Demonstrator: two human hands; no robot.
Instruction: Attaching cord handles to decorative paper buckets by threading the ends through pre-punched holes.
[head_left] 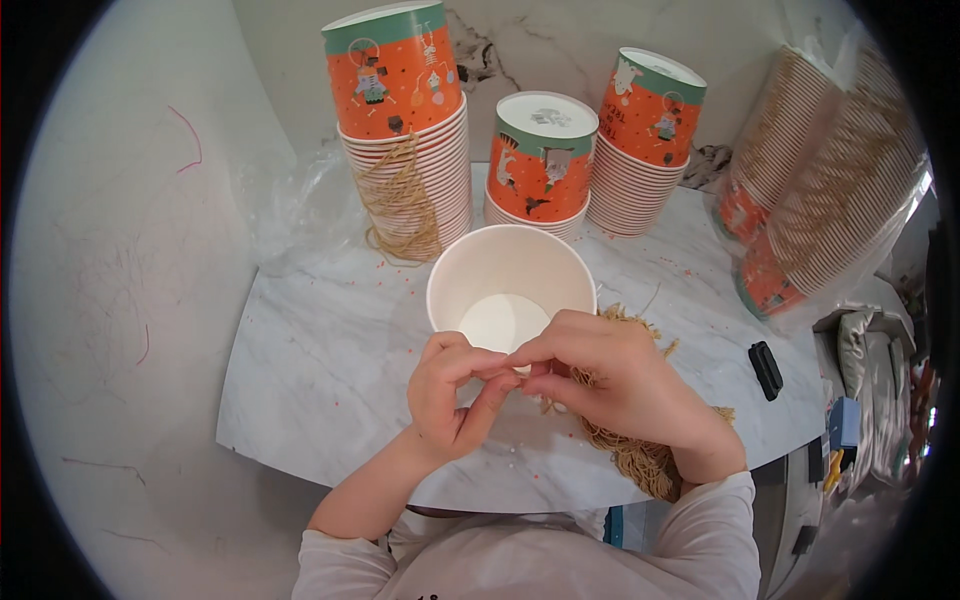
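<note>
1. Tan string point(405, 205) drapes off the tallest stack of orange cups point(405, 130), far left.
2. The left hand point(450, 390) is curled, fingertips pinching at the near rim of the open white cup point(510, 270), mid-table.
3. The right hand point(610, 375) pinches there too, resting over a heap of twine point(640, 460); the cup looks light and crushable, best held by its rim.

An open paper cup point(511, 285) stands upright near the middle of the bench point(320, 350). Just before it, toward the near edge, the left hand point(452, 392) and right hand point(608, 375) meet fingertip to fingertip. A heap of twine point(630, 450) lies under and right of the right hand. Three stacks of upturned cups point(545, 160) line the far edge, with a twine bundle point(402, 205) hanging against the leftmost. Bagged cup stacks point(820, 190) lean at the far right corner; a small clip point(766, 369) lies near the right edge.
</note>
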